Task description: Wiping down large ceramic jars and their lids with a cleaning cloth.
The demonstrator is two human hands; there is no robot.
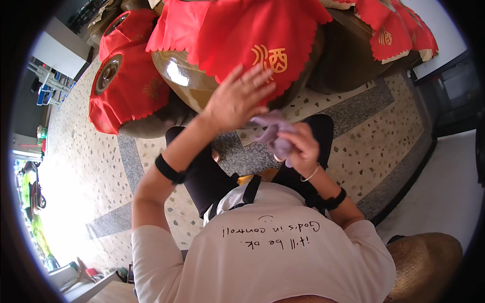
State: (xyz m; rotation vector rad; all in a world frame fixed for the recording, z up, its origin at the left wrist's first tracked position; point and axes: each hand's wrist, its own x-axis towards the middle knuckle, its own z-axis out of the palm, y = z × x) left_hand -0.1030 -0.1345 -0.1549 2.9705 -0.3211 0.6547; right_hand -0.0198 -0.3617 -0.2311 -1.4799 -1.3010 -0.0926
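A large brown glazed ceramic jar (178,72) stands before me, draped with a scallop-edged red cloth (227,34) that bears gold lettering. Over the cloth's lower edge is my left hand (238,100), back upward, fingers spread and holding nothing. Whether it touches the cloth cannot be told. Close to its right, above my knees, my right hand (303,147) grips a crumpled purple cloth (274,130). A loose part of that cloth sticks out toward my left fingers.
More red-covered jars stand at left (142,89) and right (394,38). My dark-trousered legs (204,178) straddle the speckled terrazzo floor (371,159). A woven straw item (424,265) sits at lower right, and a white cabinet (62,47) at upper left.
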